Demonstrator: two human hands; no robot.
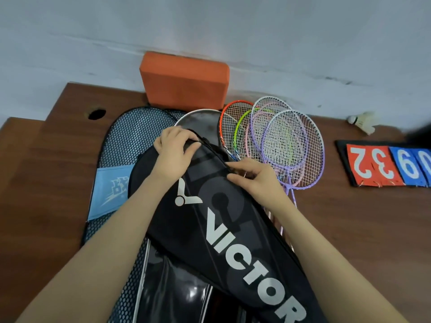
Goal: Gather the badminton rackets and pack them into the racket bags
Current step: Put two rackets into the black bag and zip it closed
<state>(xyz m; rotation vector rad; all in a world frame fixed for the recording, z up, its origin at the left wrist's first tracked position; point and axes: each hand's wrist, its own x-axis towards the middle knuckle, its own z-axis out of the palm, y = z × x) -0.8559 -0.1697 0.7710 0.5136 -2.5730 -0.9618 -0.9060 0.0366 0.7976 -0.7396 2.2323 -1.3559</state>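
Observation:
A black racket bag (233,229) with white VICTOR lettering lies diagonally across the table in front of me. My left hand (175,150) grips its top edge near the zip. My right hand (254,178) pinches the bag's right edge at the zip line. Several rackets (275,138) lie fanned out behind the bag: orange, green, pink, white and purple frames, their handles hidden under the bag and my right arm. A second glossy black bag (200,122) lies underneath. A mesh bag (130,136) with a light blue label lies to the left.
An orange foam block (184,78) stands against the wall behind the bags. A shuttlecock (362,121) lies at the back right. A flip scoreboard (384,166) with red and blue number cards sits on the right. The wooden table (349,229) has a cable hole (96,113).

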